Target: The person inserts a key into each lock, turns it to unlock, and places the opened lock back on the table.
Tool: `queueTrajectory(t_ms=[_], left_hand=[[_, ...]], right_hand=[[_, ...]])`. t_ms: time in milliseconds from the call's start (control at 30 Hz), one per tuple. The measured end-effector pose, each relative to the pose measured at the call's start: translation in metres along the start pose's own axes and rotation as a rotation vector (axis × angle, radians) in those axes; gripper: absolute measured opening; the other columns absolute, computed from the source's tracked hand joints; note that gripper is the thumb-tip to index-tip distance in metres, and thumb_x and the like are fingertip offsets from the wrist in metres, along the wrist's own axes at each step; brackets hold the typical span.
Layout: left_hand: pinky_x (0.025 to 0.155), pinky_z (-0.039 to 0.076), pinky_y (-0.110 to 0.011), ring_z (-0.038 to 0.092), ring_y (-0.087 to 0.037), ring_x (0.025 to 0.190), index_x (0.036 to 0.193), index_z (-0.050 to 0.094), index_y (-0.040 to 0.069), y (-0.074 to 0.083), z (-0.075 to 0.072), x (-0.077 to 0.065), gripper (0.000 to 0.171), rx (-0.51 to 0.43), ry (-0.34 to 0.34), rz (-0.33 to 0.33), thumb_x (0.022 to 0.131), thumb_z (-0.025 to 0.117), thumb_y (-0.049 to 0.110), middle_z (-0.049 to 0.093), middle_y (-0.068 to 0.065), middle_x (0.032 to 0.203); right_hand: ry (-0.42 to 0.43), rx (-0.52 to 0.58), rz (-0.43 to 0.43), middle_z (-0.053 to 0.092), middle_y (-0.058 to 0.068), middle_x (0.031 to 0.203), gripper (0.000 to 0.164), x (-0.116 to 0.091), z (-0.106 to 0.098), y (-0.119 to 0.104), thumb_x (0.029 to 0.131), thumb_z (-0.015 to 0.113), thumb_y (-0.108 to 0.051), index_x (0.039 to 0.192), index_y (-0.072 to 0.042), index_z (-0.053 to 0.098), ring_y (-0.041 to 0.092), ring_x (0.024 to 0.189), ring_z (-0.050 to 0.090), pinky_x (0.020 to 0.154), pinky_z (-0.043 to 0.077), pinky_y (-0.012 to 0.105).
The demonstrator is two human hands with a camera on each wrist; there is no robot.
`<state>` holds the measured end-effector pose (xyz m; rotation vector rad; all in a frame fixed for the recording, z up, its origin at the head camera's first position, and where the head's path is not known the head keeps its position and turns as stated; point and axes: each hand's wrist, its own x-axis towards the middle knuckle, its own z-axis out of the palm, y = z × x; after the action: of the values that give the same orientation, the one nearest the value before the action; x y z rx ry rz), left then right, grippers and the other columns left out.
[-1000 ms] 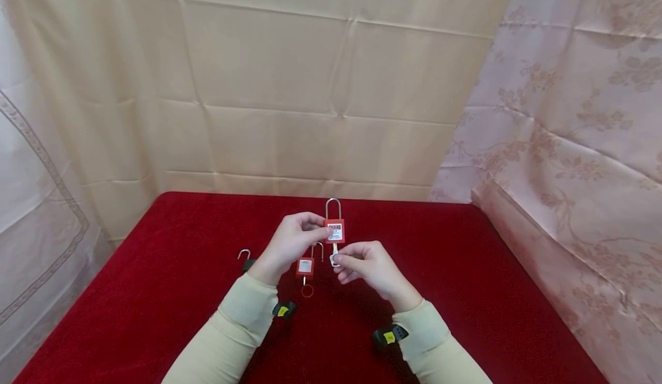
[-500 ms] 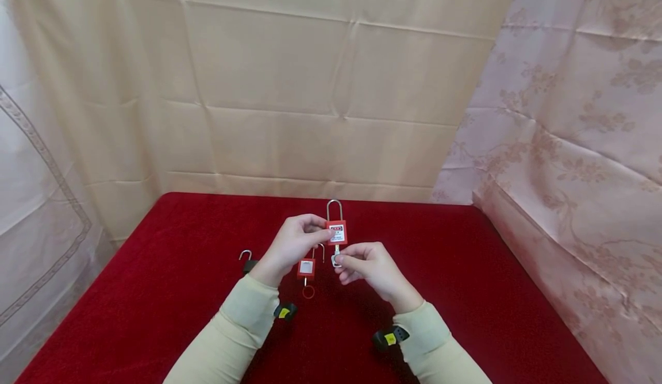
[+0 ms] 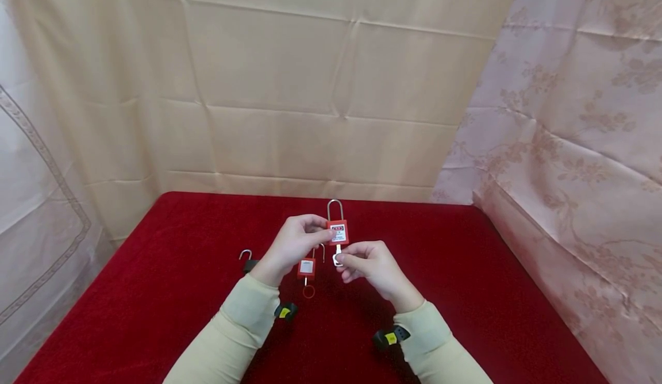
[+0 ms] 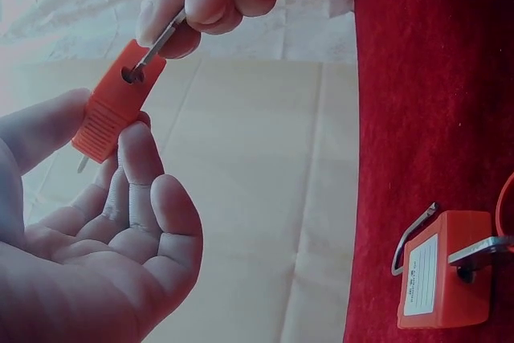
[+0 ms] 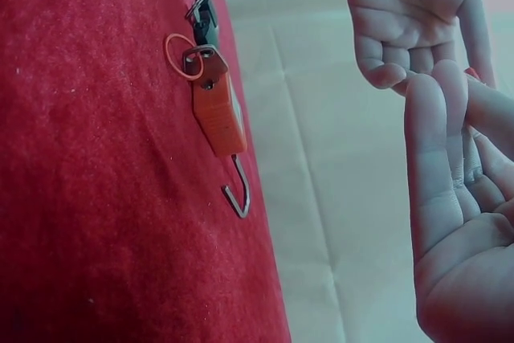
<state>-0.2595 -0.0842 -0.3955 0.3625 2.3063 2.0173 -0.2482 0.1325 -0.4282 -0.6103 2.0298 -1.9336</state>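
Up over the table, my left hand (image 3: 293, 245) pinches the body of a red padlock (image 3: 338, 232) between thumb and fingers. Its long metal shackle points upward and looks closed. My right hand (image 3: 376, 268) grips the head of a silver key (image 3: 338, 256) just below the padlock. In the left wrist view, the tip of that key (image 4: 163, 40) sits in the keyhole of the red padlock (image 4: 119, 102). The right wrist view mostly hides the held padlock behind the fingers.
A second red padlock (image 3: 307, 268) lies on the red cloth (image 3: 439, 315), shackle open, with a key and a red ring (image 3: 308, 291) at its keyhole. Left of it lies a dark padlock (image 3: 250, 265) with an open shackle, partly behind my left wrist. Curtains surround the table.
The held padlock and key have shifted slightly to the right. The key shows more of its flat side to the head view than before. Both hands keep their grips.
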Motion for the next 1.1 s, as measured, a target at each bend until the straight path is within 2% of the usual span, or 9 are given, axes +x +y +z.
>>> queueTrajectory(t_ms=[200, 333, 433, 567, 767, 1000, 1100], left_hand=[[0.069, 0.052, -0.031, 0.064, -0.023, 0.083, 0.112, 0.073, 0.001, 0.0015, -0.0009, -0.0015, 0.026, 0.017, -0.006, -0.006, 0.090, 0.077, 0.015, 0.073, -0.008, 0.094], [0.069, 0.052, -0.031, 0.064, -0.026, 0.083, 0.116, 0.074, 0.004, 0.0047, -0.0019, -0.0035, 0.029, 0.060, -0.036, -0.025, 0.091, 0.077, 0.016, 0.074, -0.006, 0.096], [0.069, 0.053, -0.031, 0.063, -0.024, 0.083, 0.119, 0.075, 0.005, 0.0060, -0.0023, -0.0046, 0.030, 0.086, -0.055, -0.030, 0.092, 0.076, 0.017, 0.074, -0.005, 0.099], [0.069, 0.052, -0.031, 0.061, -0.021, 0.081, 0.119, 0.075, 0.004, 0.0065, -0.0013, -0.0052, 0.030, 0.072, -0.044, -0.015, 0.092, 0.075, 0.016, 0.074, -0.006, 0.098], [0.073, 0.054, -0.031, 0.064, -0.020, 0.086, 0.121, 0.074, 0.004, 0.0039, 0.0035, -0.0042, 0.030, 0.064, -0.041, -0.004, 0.093, 0.074, 0.017, 0.075, -0.005, 0.102], [0.075, 0.054, -0.033, 0.066, -0.030, 0.093, 0.120, 0.075, 0.007, 0.0032, 0.0049, -0.0053, 0.029, 0.054, -0.029, -0.012, 0.093, 0.074, 0.020, 0.075, -0.004, 0.102], [0.074, 0.054, -0.034, 0.065, -0.029, 0.091, 0.119, 0.076, 0.008, 0.0035, 0.0044, -0.0058, 0.029, 0.054, -0.017, -0.014, 0.093, 0.075, 0.022, 0.075, -0.004, 0.102]], right_hand=[[0.014, -0.006, 0.010, 0.073, 0.018, 0.087, 0.019, 0.0004, 0.0002, -0.0003, 0.095, 0.071, -0.006, 0.104, 0.011, 0.071, 0.019, 0.066, 0.070, 0.067, 0.061, 0.041], [0.032, 0.005, 0.020, 0.071, 0.029, 0.092, 0.019, -0.0003, -0.0005, -0.0022, 0.095, 0.072, -0.006, 0.104, 0.010, 0.072, 0.019, 0.066, 0.069, 0.068, 0.061, 0.041], [0.049, 0.019, 0.027, 0.068, 0.036, 0.096, 0.019, -0.0008, -0.0006, -0.0032, 0.095, 0.072, -0.007, 0.104, 0.010, 0.072, 0.019, 0.066, 0.070, 0.069, 0.061, 0.040], [0.080, 0.031, 0.034, 0.070, 0.031, 0.095, 0.019, -0.0007, 0.0006, -0.0043, 0.094, 0.073, -0.008, 0.103, 0.009, 0.073, 0.019, 0.067, 0.070, 0.070, 0.061, 0.041], [0.159, 0.062, 0.052, 0.072, 0.016, 0.083, 0.015, -0.0001, 0.0021, -0.0055, 0.093, 0.073, -0.005, 0.099, 0.008, 0.072, 0.019, 0.064, 0.069, 0.069, 0.061, 0.042], [0.212, 0.079, 0.084, 0.071, 0.016, 0.080, 0.016, 0.0009, 0.0030, -0.0056, 0.092, 0.075, -0.007, 0.099, 0.007, 0.073, 0.020, 0.064, 0.069, 0.070, 0.061, 0.042], [0.220, 0.083, 0.080, 0.071, 0.016, 0.081, 0.018, 0.0012, 0.0040, -0.0061, 0.093, 0.075, -0.008, 0.100, 0.008, 0.072, 0.019, 0.065, 0.069, 0.070, 0.061, 0.042]])
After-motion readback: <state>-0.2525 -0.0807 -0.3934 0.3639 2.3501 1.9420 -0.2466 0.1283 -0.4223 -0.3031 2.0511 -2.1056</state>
